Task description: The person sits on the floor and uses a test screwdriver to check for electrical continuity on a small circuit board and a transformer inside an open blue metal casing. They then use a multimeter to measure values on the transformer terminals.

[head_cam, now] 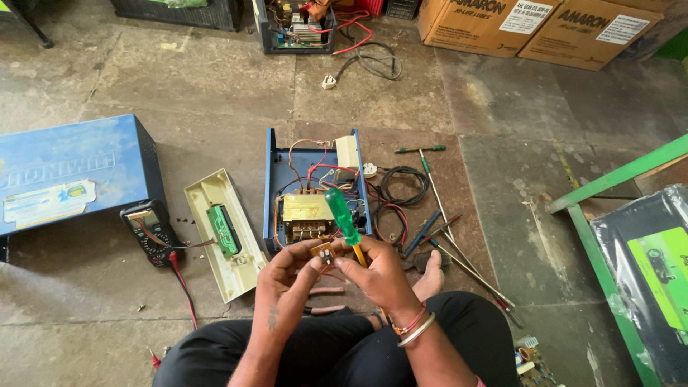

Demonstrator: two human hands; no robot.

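— Hands met over the lap: left hand pinched a small tan circuit board; right hand gripped a green-handled screwdriver.

— Likely mid-inspection, before the open blue metal chassis; next, steady tip placement.

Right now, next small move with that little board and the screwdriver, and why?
Probably bring the green-handled screwdriver tip down to the small brown board. Both hands pinch the board, and the right hand also grips the screwdriver with its handle pointing up, away from the board.
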